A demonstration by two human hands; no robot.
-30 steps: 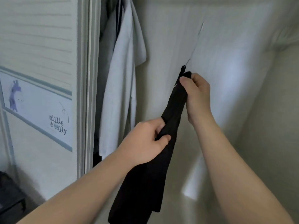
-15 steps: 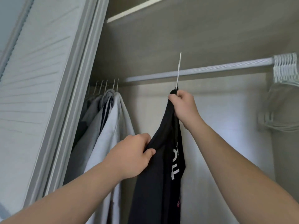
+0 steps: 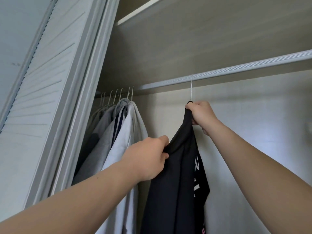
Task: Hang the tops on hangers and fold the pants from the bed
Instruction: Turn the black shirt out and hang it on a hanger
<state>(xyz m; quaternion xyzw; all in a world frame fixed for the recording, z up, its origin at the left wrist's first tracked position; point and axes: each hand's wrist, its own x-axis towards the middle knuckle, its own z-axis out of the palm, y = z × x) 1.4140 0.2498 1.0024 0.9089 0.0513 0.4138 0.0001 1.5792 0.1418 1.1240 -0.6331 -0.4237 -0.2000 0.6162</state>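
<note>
The right hand point(image 3: 200, 114) is closed tightly around the neck of a black top point(image 3: 173, 183), gripped just below the thin white hook of a hanger point(image 3: 191, 88). The left hand point(image 3: 148, 159) is curled into the fabric lower down, at the shoulder, with a fold of cloth pinched between thumb and fingers. The top is held up inside the closet, hanging from the right hand down past the lower edge of the view.

White lettering point(image 3: 196, 173) is printed down the front of the top, but it is creased and seen edge-on, so no word can be read. A small pink mark is seen near the bottom hem area.

The hook is raised to the level of the closet rail point(image 3: 244, 69); whether it is caught over the rail cannot be told, as it is seen edge-on. Further left on the rail, a row of hung clothes point(image 3: 121, 132) in grey, white and dark stripes is crowded together, just beside the left hand. A louvred door point(image 3: 42, 85) is at the far left, and a shelf point(image 3: 135, 16) is fixed above the rail.
</note>
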